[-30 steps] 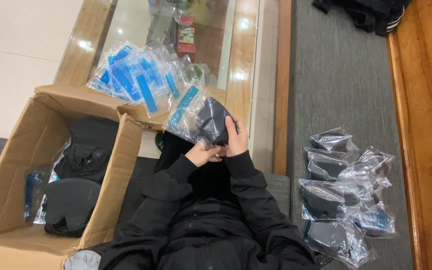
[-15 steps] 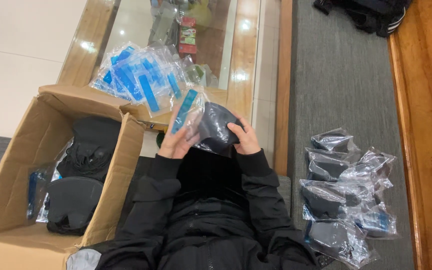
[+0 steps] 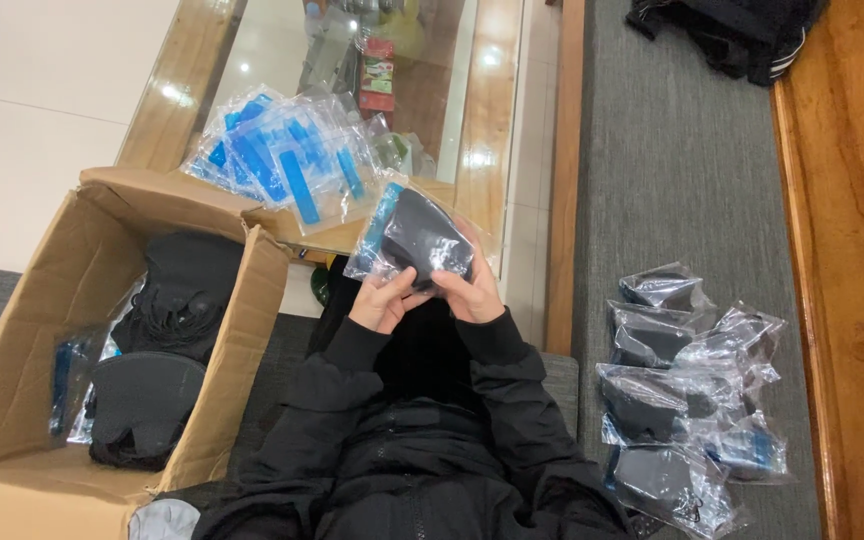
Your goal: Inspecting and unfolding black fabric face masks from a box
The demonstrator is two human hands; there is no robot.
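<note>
Nearest the camera, the person's black padded jacket (image 3: 422, 460) is filling the lower middle of the view, both sleeves reaching toward 12 o'clock. At 4 o'clock of the jacket, a heap of clear plastic bags holding dark folded items (image 3: 687, 395) is lying on the grey fabric seat (image 3: 682, 170), well apart from the hands. At 9 o'clock, an open brown cardboard box (image 3: 22, 350) is sitting just beside the person, with black fabric pieces (image 3: 167, 350) piled inside it.

At centre, the left hand (image 3: 384, 300) and right hand (image 3: 469, 292) are meeting around a clear plastic bag with a blue strip and a black folded item inside (image 3: 414, 240). Fingers of both hands are curling closed on the bag's lower edge, thumbs pressing on its face; the bag is standing tilted above the hands, held in the air in front of the box's far flap.

Farther out, at 11 o'clock of the held bag, a stack of clear flat bags with blue strips (image 3: 282, 165) is resting near the box's far edge, against a glass-topped table with a wooden frame (image 3: 497, 110).
</note>
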